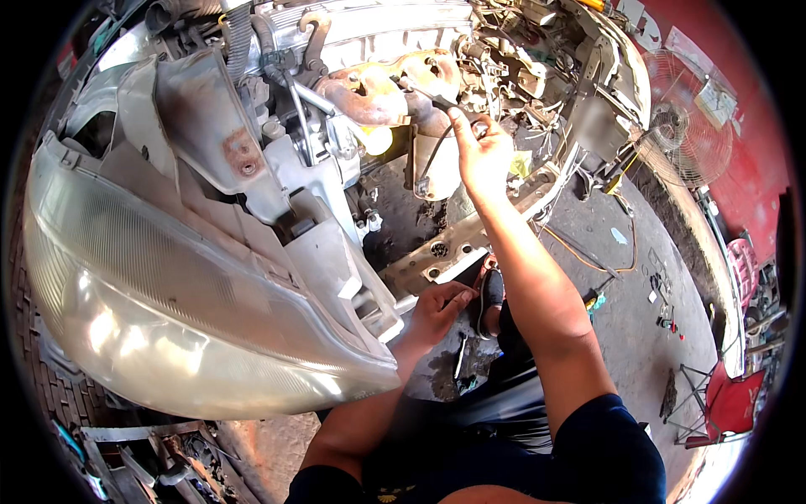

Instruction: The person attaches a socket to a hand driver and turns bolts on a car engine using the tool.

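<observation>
Clearly, the right hand is raised over the engine bay, thumb and fingers clamped on a thin dark tool. From that hand, the tool runs out toward ten o'clock, its far end at the rusty shield; whether the tip touches metal is too small to make out. A dark strand drops from beside the fingers, toward nine o'clock, across a pale plate. Also at nine o'clock, farther off, sits a glaring yellow piece.

Between six and seven o'clock, well below the right hand, is the left hand, low beside the headlamp's inner end. Its thumb and fingers are curled close together; whether they grip anything does not show. The crossbar, pierced with round holes, slants just above it, and a dark shoe is near it at about two o'clock.

Farther out from the right hand, the big clouded headlamp fills eight o'clock. An orange cable lies on the grey floor between four and five; beyond it, in the same direction, stands a red chair. At three o'clock a round fan stands before a red wall.
</observation>
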### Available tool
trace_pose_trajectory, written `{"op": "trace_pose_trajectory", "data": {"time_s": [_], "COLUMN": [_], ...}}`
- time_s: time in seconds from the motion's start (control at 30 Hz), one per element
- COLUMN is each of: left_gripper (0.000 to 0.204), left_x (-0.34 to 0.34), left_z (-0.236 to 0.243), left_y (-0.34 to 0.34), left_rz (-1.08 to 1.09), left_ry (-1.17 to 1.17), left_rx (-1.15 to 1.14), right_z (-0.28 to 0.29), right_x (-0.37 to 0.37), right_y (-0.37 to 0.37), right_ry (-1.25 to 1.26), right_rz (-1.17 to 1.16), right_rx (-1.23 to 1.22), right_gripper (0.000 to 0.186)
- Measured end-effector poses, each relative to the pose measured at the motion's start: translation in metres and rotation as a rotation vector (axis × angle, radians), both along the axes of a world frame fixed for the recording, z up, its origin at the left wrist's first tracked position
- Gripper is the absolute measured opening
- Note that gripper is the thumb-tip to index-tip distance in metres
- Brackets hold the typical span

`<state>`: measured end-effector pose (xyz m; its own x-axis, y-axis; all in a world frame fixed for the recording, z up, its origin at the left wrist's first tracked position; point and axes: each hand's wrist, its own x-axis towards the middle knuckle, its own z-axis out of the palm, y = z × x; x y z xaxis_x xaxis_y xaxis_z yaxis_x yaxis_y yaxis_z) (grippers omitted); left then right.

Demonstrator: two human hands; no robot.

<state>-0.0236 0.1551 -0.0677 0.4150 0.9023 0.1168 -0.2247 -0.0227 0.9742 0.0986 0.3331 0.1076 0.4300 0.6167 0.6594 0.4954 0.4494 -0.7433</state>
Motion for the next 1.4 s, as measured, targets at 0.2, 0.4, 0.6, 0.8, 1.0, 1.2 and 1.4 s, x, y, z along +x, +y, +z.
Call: {"op": "trace_pose_trajectory", "data": {"time_s": [0.2,0.4,0.6,0.8,1.0,1.2,1.4], "left_gripper": [0.037,0.037,0.037,0.035,0.028,0.027,0.024], "left_x": [0.005,0.008,-0.001,-0.002,-0.012,-0.008,-0.012], "left_z": [0.005,0.004,0.007,0.025,0.02,0.027,0.025], "left_y": [-0.006,-0.004,-0.001,0.006,0.011,0.013,0.017], "left_rz": [-0.075,-0.056,-0.046,0.0,-0.008,0.007,0.005], "left_ry": [-0.044,-0.102,-0.114,-0.226,-0.213,-0.224,-0.224], "left_rx": [-0.054,-0.067,-0.14,-0.063,-0.146,-0.144,-0.165], "right_z": [0.003,-0.011,0.009,0.004,0.002,-0.008,0.003], "right_x": [-0.007,0.002,-0.012,0.005,-0.012,-0.015,-0.029], "right_y": [0.011,0.031,0.01,0.016,0.012,0.023,0.016], "right_ry": [-0.108,0.335,-0.451,-0.369,-0.205,0.665,0.876], "right_rz": [-0.088,0.148,-0.1,-0.001,0.055,0.459,0.611], "right_rx": [-0.003,-0.115,-0.073,-0.144,-0.184,-0.361,-0.176], "right_gripper": [0.049,0.039,0.044,0.045,0.037,0.031,0.033]}}
